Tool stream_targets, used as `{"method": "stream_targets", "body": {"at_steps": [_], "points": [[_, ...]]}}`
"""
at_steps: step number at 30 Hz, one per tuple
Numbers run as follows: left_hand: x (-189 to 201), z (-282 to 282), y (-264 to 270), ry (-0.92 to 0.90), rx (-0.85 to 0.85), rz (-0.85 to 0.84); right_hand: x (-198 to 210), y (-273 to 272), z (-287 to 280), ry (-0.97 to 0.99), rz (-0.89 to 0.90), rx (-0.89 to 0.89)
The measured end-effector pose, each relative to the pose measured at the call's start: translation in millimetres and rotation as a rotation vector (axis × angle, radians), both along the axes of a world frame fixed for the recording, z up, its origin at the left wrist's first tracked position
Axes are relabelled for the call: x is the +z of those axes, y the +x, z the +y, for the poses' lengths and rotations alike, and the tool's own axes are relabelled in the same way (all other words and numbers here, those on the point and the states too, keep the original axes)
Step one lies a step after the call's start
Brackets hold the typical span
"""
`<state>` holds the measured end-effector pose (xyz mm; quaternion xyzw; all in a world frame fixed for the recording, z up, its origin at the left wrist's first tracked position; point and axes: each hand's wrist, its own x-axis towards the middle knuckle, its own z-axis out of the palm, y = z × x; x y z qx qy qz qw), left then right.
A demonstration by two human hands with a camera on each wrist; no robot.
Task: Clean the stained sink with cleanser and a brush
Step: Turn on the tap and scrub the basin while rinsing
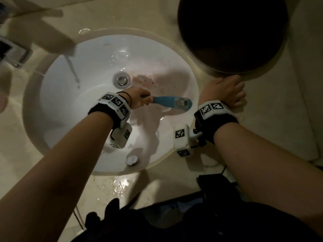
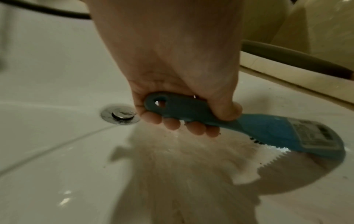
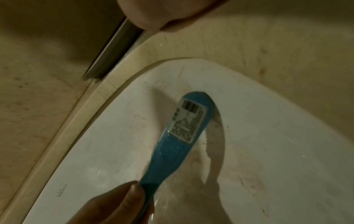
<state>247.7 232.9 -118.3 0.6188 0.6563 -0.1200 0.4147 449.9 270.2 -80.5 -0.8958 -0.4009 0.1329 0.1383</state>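
The white sink (image 1: pixel 70 95) carries a reddish-brown stain (image 1: pixel 150 81) to the right of its drain (image 1: pixel 121 79). My left hand (image 1: pixel 139 99) grips the handle of a blue brush (image 1: pixel 173 103), whose head, with a white label on its back, presses bristles-down on the right wall of the basin. The left wrist view shows my fingers (image 2: pixel 172 124) wrapped round the handle (image 2: pixel 182 112) near the drain (image 2: pixel 119 115). The brush (image 3: pixel 189 125) lies over pale stains in the right wrist view. My right hand (image 1: pixel 225 89) rests on the counter beside the sink, holding nothing. No cleanser is in view.
A faucet (image 1: pixel 52 37) at the upper left runs a thin stream of water (image 1: pixel 72 70) into the basin. A large dark round container (image 1: pixel 232 32) stands on the counter just beyond my right hand. The beige counter (image 1: pixel 122 184) in front is wet.
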Motion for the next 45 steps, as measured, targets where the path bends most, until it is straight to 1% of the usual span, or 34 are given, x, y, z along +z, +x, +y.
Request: {"method": "stream_targets", "body": {"at_steps": [4,6,8,10,11,12,13,15,16,18,20,21,22,24,27,28,30,31,33,34,36,39,41,43,45], "points": [[-10,6,-4,-0.001,0.072,0.113,-1,0,1,-0.013,-0.016,-0.009],[-13,6,-14,0.021,0.061,0.092,0,-1,1,-0.009,-0.019,-0.011],[-11,8,-18,0.057,-0.025,0.036,1,0,2,-0.019,-0.017,-0.012],[-9,13,-12,0.119,-0.196,-0.001,1,0,2,-0.024,-0.015,-0.012],[-8,16,-7,0.162,-0.294,0.013,1,-1,1,-0.024,-0.016,-0.013],[-6,20,-1,0.226,-0.370,0.051,1,-1,1,-0.026,-0.020,-0.013],[-3,24,4,0.298,-0.408,0.097,1,-2,1,-0.030,-0.025,-0.012],[4,34,11,0.425,-0.399,0.181,2,-2,1,-0.037,-0.033,-0.011],[6,38,12,0.449,-0.371,0.223,2,-2,2,-0.039,-0.035,-0.010],[9,46,6,0.402,-0.331,0.323,3,-2,1,-0.047,-0.041,-0.008],[15,53,-4,0.337,-0.362,0.403,3,-2,1,-0.046,-0.039,-0.009],[16,56,-8,0.330,-0.409,0.421,3,-3,1,-0.043,-0.036,-0.009],[17,59,-11,0.332,-0.463,0.415,3,-3,1,-0.043,-0.036,-0.007],[22,63,-7,0.395,-0.575,0.362,3,-3,1,-0.041,-0.036,-0.006],[31,66,17,0.644,-0.722,0.245,2,-3,1,-0.039,-0.043,-0.008],[36,68,22,0.680,-0.740,0.238,2,-4,0,-0.041,-0.045,-0.006],[38,75,17,0.563,-0.655,0.360,3,-4,0,-0.044,-0.044,-0.004],[40,78,9,0.489,-0.574,0.436,3,-4,0,-0.046,-0.044,-0.005],[46,82,-6,0.415,-0.397,0.522,3,-4,0,-0.048,-0.045,-0.005],[46,81,-13,0.376,-0.363,0.569,4,-4,0,-0.051,-0.042,-0.002],[47,76,-21,0.332,-0.389,0.569,5,-4,0,-0.059,-0.035,0.004],[43,67,-17,0.311,-0.513,0.420,6,-3,0,-0.069,-0.038,0.010],[40,63,-2,0.363,-0.569,0.323,5,-3,0,-0.063,-0.036,0.009],[40,62,17,0.432,-0.607,0.310,4,-3,0,-0.057,-0.036,0.009],[43,66,24,0.472,-0.620,0.371,4,-3,0,-0.061,-0.035,0.009]]}}
